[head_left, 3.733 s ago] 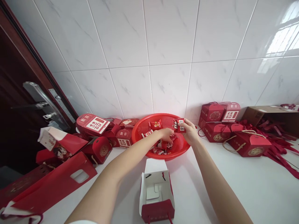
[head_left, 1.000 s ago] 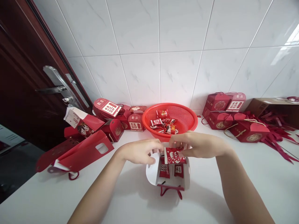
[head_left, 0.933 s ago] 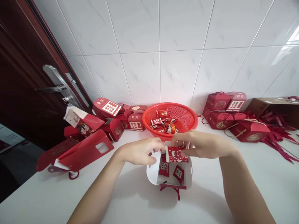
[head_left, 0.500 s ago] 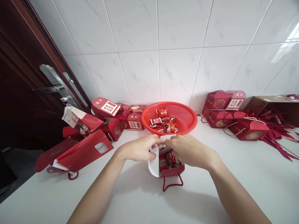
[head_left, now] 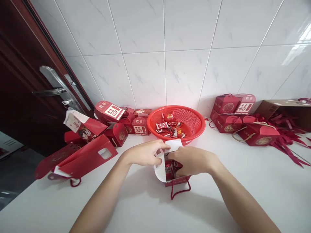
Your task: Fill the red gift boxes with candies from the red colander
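Note:
A small red gift box (head_left: 178, 182) stands with its top unfolded on the white table, a dark red cord handle hanging at its front. Wrapped candies (head_left: 168, 171) in red packaging lie inside it. My left hand (head_left: 147, 153) grips the box's left white-lined flap between thumb and fingers. Over the box opening, my right hand (head_left: 194, 160) reaches down among the candies, thumb and forefinger apart; its other fingers are hidden. Just behind the box is a red plastic basket (head_left: 198, 124) with several wrapped candies on its bottom.
Red boxes (head_left: 111, 111) are heaped at the left, with a flattened open one (head_left: 89, 157) near the table edge. More boxes (head_left: 227, 104) are stacked at the right beside dark red ribbons (head_left: 289, 142) and a cardboard box (head_left: 269, 110). A tiled wall and a dark door (head_left: 21, 81) stand behind.
My right hand has left the rear white flap and dipped into the box among the candies. The rear flap now shows more fully. My left hand stays at the left flap.

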The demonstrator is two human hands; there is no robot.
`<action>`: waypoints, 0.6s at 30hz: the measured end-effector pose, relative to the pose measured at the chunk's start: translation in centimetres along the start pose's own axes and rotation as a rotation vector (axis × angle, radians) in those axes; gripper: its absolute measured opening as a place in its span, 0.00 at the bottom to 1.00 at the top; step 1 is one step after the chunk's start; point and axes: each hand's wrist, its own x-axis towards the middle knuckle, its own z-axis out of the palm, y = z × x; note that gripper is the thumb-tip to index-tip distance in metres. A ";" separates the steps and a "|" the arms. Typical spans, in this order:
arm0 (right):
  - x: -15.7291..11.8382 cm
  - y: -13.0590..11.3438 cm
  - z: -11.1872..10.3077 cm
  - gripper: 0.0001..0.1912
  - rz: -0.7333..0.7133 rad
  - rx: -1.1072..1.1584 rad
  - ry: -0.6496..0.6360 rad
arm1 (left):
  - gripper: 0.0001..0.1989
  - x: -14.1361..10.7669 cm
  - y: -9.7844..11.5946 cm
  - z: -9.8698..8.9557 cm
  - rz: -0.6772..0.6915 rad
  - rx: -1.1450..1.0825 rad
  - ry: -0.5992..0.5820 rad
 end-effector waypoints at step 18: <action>-2.2 1.9 -1.1 0.13 0.258 0.018 0.168 | 0.13 0.0 0.2 -0.4 0.226 -0.074 -0.034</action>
